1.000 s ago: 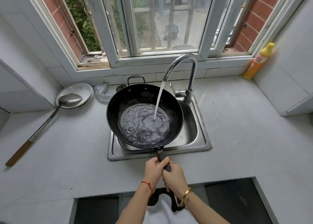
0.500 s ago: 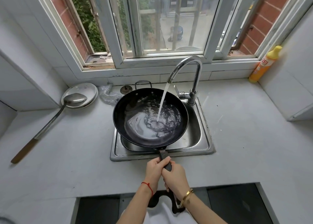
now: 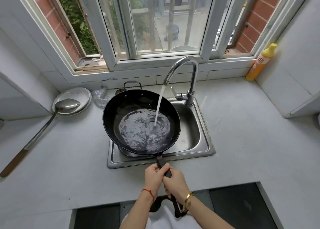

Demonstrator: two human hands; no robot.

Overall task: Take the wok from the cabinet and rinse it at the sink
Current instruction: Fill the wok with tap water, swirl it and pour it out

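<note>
A black wok [image 3: 121,111] hangs over the left part of the steel sink [image 3: 204,147], tilted slightly, with swirling water pooled in its bottom. The chrome tap [image 3: 188,69] runs a stream of water into the wok. Both hands grip the wok's long dark handle [image 3: 161,163] at the counter's front edge. My left hand [image 3: 153,176] wraps it from the left, my right hand [image 3: 174,183] just behind it from the right.
A metal ladle [image 3: 52,114] with a wooden grip lies on the counter at left, its bowl on a stack of steel plates [image 3: 81,94]. A yellow detergent bottle [image 3: 261,62] stands at the back right corner. A small pot handle [image 3: 132,84] shows behind the wok.
The wok has swung a little back to the left and the pooled water has sloshed round inside it. Both hands keep their grip on the handle.
</note>
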